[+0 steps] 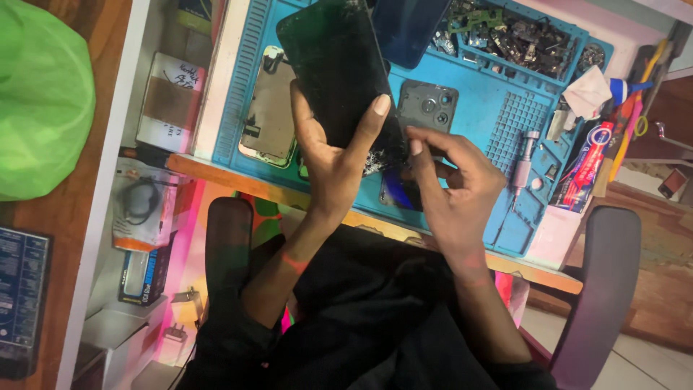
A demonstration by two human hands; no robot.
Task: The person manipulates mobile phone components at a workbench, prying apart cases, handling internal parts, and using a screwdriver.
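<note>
We saw a blue work mat (505, 123) covering the desk, a parts tray (505, 32) at its far edge, and a green bag (40, 94) off the desk's left edge.

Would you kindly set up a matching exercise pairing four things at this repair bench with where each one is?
Things:
1. cracked black phone
2. green bag
3. glue tube
4. phone back cover

Places:
A. far left, on the wooden surface
B. flat on the blue mat, beyond the right hand
C. held in the left hand
D. at the mat's right edge

Pairs: 1-C, 2-A, 3-D, 4-B
</note>
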